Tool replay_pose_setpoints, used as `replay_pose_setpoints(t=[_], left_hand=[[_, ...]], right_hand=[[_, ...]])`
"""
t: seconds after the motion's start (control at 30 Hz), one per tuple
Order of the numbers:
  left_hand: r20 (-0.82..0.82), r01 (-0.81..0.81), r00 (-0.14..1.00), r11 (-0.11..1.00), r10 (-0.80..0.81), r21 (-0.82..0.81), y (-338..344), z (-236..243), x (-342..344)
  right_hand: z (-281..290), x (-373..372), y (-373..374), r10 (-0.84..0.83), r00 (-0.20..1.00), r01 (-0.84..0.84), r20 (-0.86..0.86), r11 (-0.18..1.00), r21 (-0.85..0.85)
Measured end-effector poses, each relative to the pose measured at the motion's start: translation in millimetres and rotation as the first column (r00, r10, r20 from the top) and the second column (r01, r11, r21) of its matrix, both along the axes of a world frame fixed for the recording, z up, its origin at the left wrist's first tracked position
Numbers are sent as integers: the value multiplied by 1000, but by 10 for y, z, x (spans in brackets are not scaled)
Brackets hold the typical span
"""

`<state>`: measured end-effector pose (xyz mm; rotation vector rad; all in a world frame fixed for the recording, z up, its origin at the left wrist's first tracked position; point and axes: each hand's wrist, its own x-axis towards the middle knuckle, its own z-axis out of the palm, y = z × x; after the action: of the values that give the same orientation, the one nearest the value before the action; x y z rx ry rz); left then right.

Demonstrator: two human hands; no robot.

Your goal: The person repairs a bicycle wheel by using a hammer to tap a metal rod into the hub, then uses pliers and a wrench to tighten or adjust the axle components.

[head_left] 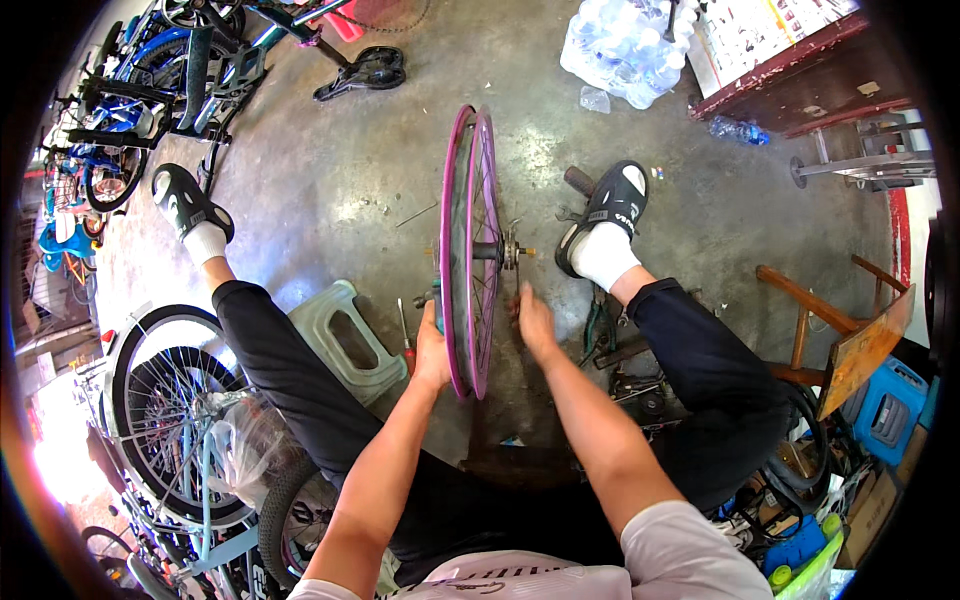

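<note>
A bicycle wheel (449, 330) with a pink-purple rim stands upright between my legs. Its dark hub (487, 251) has an axle sticking out on both sides, with a nut and washers (511, 252) at the right end. My left hand (432, 352) is closed at the wheel's left side, against the rim; a teal and grey piece shows above the thumb, but what the fingers grip is partly hidden. Right of the wheel, my right hand (536, 322) is closed around a slim, dark wrench-like tool (518, 280) that reaches up toward the axle nut.
A pale green stool (375, 375) and a screwdriver (405, 335) are at left. Pliers (597, 325) and loose tools lie by my right leg. Bicycles (165, 400) crowd the left side; a wooden chair (815, 310) stands right. Bottles in plastic wrap (625, 50) and a saddle (375, 70) are farther off.
</note>
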<state>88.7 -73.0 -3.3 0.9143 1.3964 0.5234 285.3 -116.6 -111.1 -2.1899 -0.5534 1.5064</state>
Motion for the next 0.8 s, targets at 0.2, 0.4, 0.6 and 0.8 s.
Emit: replay_pose_setpoints(t=[0.2, 0.4, 0.6, 0.8], left_hand=[[70, -112, 991, 994, 112, 2, 53, 94, 148], [-44, -39, 998, 998, 41, 41, 128, 82, 154], [-84, 4, 997, 999, 1, 54, 219, 464, 248], [-107, 55, 993, 998, -52, 20, 149, 61, -36]], right_hand=[[1342, -210, -662, 23, 997, -33, 69, 989, 141], [2505, -112, -585, 15, 1000, -27, 28, 869, 494], [2803, 561, 519, 220, 937, -349, 272, 514, 783], [2164, 1116, 2179, 47, 944, -318, 326, 388, 865]])
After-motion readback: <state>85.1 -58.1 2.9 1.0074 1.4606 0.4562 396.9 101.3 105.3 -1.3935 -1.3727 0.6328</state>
